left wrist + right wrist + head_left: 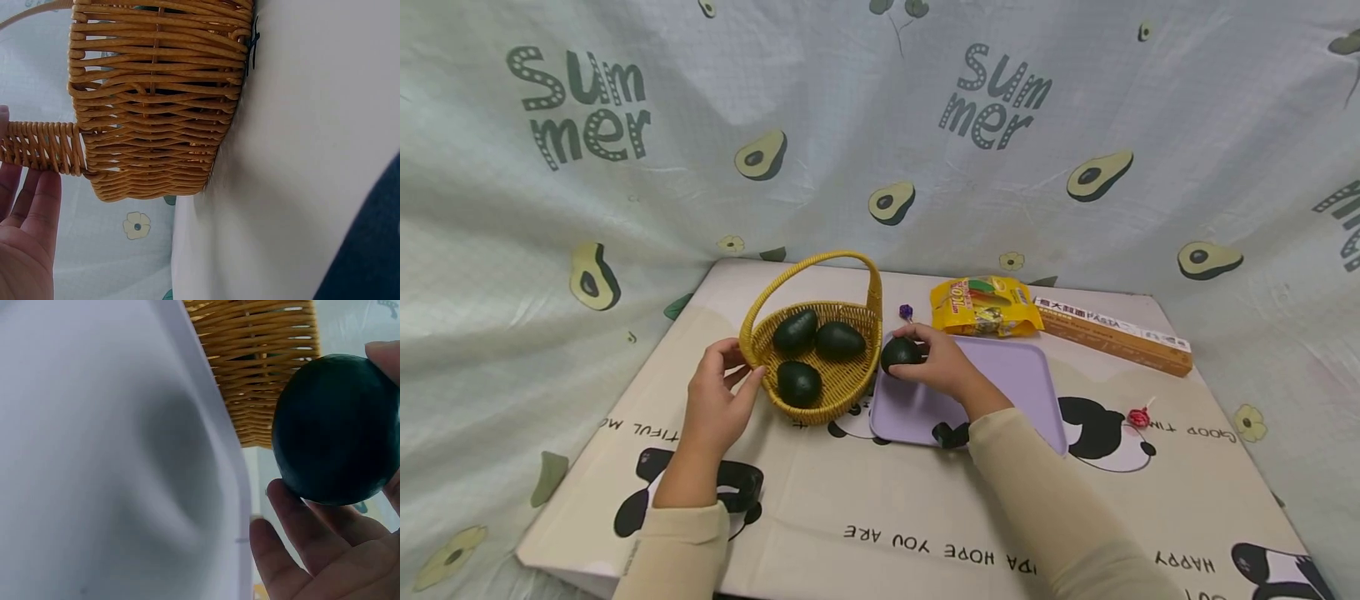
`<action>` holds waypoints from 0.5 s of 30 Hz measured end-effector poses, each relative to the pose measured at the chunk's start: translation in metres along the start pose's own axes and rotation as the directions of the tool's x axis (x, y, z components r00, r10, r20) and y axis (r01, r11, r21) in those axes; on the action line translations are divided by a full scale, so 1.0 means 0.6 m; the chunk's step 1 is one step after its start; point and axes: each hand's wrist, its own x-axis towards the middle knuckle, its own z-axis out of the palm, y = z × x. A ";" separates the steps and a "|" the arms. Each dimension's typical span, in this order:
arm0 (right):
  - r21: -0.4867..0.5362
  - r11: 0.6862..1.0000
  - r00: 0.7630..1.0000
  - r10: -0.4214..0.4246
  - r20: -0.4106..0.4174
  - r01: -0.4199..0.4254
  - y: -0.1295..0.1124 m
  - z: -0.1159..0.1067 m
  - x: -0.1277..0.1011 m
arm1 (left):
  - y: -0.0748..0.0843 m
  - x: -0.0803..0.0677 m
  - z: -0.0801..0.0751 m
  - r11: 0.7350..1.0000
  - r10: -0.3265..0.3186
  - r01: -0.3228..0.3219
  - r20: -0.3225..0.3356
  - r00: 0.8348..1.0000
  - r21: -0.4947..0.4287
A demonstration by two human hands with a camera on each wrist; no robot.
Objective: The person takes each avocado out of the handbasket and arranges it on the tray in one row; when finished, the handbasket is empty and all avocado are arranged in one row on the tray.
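A yellow-brown wicker basket (853, 387) stands on the table with three dark green avocados (795, 332) inside. My left hand (721, 402) is at its left side; in the left wrist view, thumb and fingers pinch the lower end of the woven handle (44, 145). Between its thumb and fingertips, my right hand (942, 360) holds another dark avocado (337, 430). That avocado is above the left edge of the lilac tray (1015, 375), just right of the basket. The right wrist view shows the tray's raised rim (219, 434) beside the fingers.
Behind the tray lie a yellow snack bag (987, 307) and a long pasta box (1112, 336). A purple-wrapped lollipop (906, 312) is near the basket, a red one (1138, 417) to the right. Printed cloth covers the table (820, 500); a patterned curtain (820, 200) hangs behind.
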 end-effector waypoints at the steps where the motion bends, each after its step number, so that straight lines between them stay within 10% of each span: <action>1: -0.001 1.000 1.000 0.003 0.005 -0.003 0.003 0.001 0.000 | 0.000 0.000 0.000 1.000 -0.003 0.003 0.002 1.000 0.003; 15: -0.211 0.977 0.999 0.005 0.048 0.006 0.025 0.015 0.011 | 0.003 0.000 -0.002 1.000 0.002 -0.002 0.010 1.000 0.001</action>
